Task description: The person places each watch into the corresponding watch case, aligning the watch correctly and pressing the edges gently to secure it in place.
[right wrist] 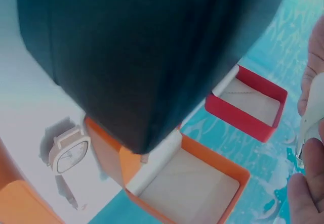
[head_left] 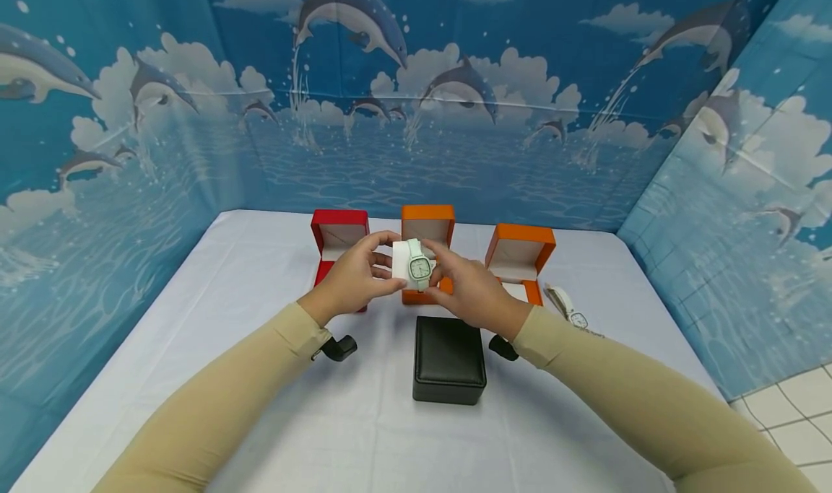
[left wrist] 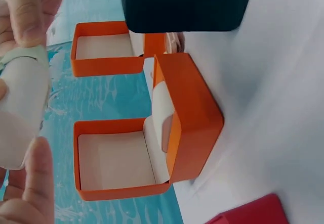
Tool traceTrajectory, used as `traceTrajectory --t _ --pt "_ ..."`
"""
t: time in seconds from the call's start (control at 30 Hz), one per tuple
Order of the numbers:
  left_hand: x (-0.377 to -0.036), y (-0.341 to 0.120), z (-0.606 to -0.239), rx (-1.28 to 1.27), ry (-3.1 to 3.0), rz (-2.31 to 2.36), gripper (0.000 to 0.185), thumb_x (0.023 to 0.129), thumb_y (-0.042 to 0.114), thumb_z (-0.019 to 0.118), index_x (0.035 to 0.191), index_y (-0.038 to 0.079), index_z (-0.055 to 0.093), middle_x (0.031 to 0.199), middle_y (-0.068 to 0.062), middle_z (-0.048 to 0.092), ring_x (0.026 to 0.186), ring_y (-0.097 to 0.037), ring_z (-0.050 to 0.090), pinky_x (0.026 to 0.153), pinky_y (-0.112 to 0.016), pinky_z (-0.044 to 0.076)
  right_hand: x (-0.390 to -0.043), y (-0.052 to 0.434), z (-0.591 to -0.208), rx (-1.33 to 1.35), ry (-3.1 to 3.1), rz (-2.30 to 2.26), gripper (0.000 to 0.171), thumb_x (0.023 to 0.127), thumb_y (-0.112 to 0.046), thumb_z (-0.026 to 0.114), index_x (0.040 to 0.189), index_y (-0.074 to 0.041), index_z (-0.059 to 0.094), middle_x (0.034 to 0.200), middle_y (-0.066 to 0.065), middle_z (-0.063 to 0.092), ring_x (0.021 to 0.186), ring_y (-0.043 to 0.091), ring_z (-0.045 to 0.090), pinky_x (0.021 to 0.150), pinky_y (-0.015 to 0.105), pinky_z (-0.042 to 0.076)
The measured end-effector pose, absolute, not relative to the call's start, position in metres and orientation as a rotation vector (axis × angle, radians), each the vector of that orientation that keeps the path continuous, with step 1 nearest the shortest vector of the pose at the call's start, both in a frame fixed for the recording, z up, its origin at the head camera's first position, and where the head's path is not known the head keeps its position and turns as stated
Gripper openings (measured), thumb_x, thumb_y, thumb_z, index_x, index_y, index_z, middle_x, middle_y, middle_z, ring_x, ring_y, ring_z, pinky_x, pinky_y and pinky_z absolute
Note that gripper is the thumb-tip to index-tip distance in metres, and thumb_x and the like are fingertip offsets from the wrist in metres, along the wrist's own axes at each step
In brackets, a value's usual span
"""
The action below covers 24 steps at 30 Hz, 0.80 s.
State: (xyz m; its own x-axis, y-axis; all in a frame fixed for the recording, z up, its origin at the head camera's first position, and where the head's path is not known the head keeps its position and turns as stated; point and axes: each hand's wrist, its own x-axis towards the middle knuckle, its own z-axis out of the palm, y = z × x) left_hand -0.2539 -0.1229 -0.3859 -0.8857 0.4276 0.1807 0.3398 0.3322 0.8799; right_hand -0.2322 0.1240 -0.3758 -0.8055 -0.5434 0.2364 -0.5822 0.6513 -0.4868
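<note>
Both hands hold up a white watch cushion point(head_left: 399, 263) with a pale green watch point(head_left: 419, 267) around it, above the middle orange box. My left hand point(head_left: 356, 275) grips the cushion from the left, thumb below and fingers above. On the other side, my right hand point(head_left: 473, 291) pinches the watch strap and cushion edge. The square dial faces the head camera. In the left wrist view the strap point(left wrist: 26, 53) curves over the cushion point(left wrist: 23, 105), with a thumb and fingertips against it. Only part of the cushion point(right wrist: 315, 100) shows in the right wrist view.
Behind the hands stand an opened red box point(head_left: 340, 227), an opened orange box point(head_left: 427, 214) and another opened orange box point(head_left: 522, 242). A closed black box point(head_left: 450, 356) sits nearer on the white tablecloth point(head_left: 312, 435). At the right lies a second watch point(head_left: 575, 318).
</note>
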Motion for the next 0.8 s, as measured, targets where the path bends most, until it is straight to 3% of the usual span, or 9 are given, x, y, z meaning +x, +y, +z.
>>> traceTrajectory --t 0.3,0.5,0.8 --pt "-0.2517 -0.1244 -0.3842 0.844 2.547 1.443 0.085 0.087 0.007 0.086 0.157 0.007 0.038 0.152 -0.008 0.044 0.122 -0.025 0.062 0.1 -0.039 0.061 -0.2283 0.1251 -0.3771 0.951 -2.79 0.987 0.078 0.095 -0.01 0.079 0.159 -0.016 0.035 0.094 0.0 0.074 0.064 0.008 0.061 0.057 0.028 0.054" --pt "-0.251 -0.1223 -0.3854 0.875 2.66 1.422 0.074 0.087 0.011 0.085 0.15 0.005 0.046 0.143 -0.009 0.052 0.112 -0.022 0.065 0.095 -0.036 0.063 -0.2288 0.1252 -0.3755 0.948 -2.795 1.007 0.078 0.096 -0.012 0.078 0.16 -0.015 0.034 0.095 -0.001 0.074 0.048 0.011 0.049 0.051 0.027 0.046" --pt "-0.2516 -0.1187 -0.3848 0.866 2.601 1.555 0.074 0.086 0.01 0.086 0.149 0.005 0.048 0.141 -0.009 0.054 0.11 -0.024 0.066 0.098 -0.046 0.062 -0.2251 0.1239 -0.3721 0.933 -2.758 1.009 0.079 0.096 -0.012 0.079 0.161 -0.011 0.034 0.096 0.001 0.073 0.041 0.011 0.039 0.046 0.025 0.038"
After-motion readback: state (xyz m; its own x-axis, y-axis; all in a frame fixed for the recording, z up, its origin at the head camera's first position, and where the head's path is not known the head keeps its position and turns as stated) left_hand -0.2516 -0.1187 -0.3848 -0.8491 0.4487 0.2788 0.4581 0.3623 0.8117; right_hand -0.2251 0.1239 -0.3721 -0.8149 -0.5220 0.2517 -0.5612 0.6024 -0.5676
